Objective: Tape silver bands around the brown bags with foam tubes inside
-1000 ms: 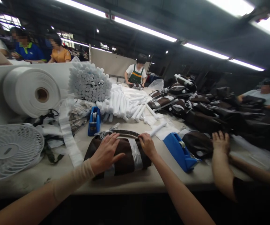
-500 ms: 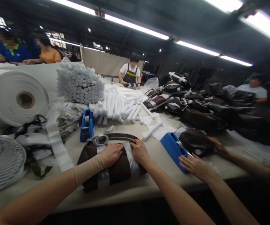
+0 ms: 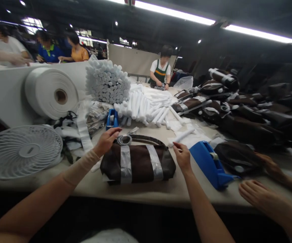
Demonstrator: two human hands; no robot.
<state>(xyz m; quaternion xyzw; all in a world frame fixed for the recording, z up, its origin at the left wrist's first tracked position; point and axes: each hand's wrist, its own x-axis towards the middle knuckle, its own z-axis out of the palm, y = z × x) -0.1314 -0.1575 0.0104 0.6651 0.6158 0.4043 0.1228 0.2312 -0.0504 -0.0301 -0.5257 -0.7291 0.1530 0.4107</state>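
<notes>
In front of me on the table lies a dark brown bag with two bands of silvery tape across it. Its handle arches at the back, beside a small coil of grey cord. My left hand is above the bag's back left corner, fingers stretched out and nothing seen in them. Off the bag's right side is my right hand, its fingers apart and partly bent. Its fingertips are close to the end of a white foam tube; whether they touch it I cannot tell.
Blue tape dispensers stand behind the bag and to its right. A co-worker's hands are at the far right. White foam tubes are piled behind, with brown bags at right. A white fan and roll are at left.
Both hands have lifted off the bag's top and moved apart to either side, baring both tape bands. My view has turned left. The co-worker's near hand has left the blue dispenser.
</notes>
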